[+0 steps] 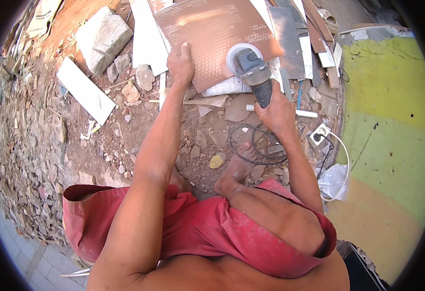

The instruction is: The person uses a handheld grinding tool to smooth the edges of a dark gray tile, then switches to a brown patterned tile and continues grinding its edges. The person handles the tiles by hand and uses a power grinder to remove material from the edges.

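Observation:
A square brown tile [211,36] with a honeycomb-patterned face lies ahead of me, tilted over other pieces. My left hand [180,64] grips its left edge, thumb on top and the other fingers mostly hidden. In my right hand [277,113] is the black handle of an angle grinder [255,70]. Its round, pale disc [232,58] is at the tile's lower right part; whether it touches the face or the edge I cannot tell. Orange brightness shows at the tile's right corner.
White socket block [319,135] with a plugged-in black cord and a white cable lies at right, near the yellow-green wall [382,97]. Black cord [257,143] loops by my bare foot. Rubble [33,155], a concrete lump [103,41] and a white tile strip [85,90] lie left.

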Available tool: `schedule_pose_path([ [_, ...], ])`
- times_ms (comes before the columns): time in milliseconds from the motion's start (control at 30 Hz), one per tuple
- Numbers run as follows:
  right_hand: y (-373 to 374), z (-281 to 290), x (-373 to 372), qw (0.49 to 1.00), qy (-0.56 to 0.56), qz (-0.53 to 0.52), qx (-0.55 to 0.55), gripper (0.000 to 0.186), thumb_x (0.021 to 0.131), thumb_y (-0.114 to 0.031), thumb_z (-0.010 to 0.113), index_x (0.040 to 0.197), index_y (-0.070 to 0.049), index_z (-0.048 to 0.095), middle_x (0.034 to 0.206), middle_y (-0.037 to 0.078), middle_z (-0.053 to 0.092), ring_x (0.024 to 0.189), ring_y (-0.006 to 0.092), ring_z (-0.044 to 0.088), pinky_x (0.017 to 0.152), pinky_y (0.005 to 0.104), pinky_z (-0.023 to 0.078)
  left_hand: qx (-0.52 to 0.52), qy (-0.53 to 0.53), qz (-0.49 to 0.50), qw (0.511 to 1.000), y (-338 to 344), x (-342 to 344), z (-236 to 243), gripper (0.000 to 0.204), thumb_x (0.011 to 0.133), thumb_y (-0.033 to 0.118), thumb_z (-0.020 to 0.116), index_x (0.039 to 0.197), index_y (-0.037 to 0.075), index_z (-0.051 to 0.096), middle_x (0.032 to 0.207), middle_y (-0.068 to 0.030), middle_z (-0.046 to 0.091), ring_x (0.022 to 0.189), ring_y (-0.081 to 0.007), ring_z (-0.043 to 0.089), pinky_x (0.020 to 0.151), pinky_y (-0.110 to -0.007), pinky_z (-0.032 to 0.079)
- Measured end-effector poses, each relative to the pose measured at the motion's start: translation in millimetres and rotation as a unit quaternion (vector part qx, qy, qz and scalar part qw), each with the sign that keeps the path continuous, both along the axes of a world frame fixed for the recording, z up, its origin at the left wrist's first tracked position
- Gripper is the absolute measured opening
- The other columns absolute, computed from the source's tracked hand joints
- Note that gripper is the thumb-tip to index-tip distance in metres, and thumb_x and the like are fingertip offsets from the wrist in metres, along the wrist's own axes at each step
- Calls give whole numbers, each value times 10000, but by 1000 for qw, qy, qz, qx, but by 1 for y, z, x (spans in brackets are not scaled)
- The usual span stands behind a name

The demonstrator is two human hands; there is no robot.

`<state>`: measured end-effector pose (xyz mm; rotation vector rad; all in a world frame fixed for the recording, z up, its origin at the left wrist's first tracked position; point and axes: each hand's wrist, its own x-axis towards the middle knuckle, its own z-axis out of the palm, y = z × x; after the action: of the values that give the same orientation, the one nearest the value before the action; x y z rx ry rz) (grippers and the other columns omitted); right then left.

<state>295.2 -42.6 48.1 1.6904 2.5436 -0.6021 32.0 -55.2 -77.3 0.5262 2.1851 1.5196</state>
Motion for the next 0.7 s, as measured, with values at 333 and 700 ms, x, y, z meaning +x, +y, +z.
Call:
schedule_pose_path([
  [333,2,2,-1,1000,-23,-8,-2,753,752,-233,739,1365,9,376,995,301,665,909,463,671,813,523,523,-5,-16,-1,1000,-1,4,8,379,941,296,624,1016,-70,692,945,-224,715,897,-332,682,833,-432,501],
  [700,1,-1,-7,1000,10,-26,-7,747,738,-252,743,1348,-1,393,1000,284,671,932,460,667,827,521,519,19,-16,-7,1000,1,2,3,377,948,276,610,1091,-66,678,1008,-216,712,929,-321,674,855,-420,491],
])
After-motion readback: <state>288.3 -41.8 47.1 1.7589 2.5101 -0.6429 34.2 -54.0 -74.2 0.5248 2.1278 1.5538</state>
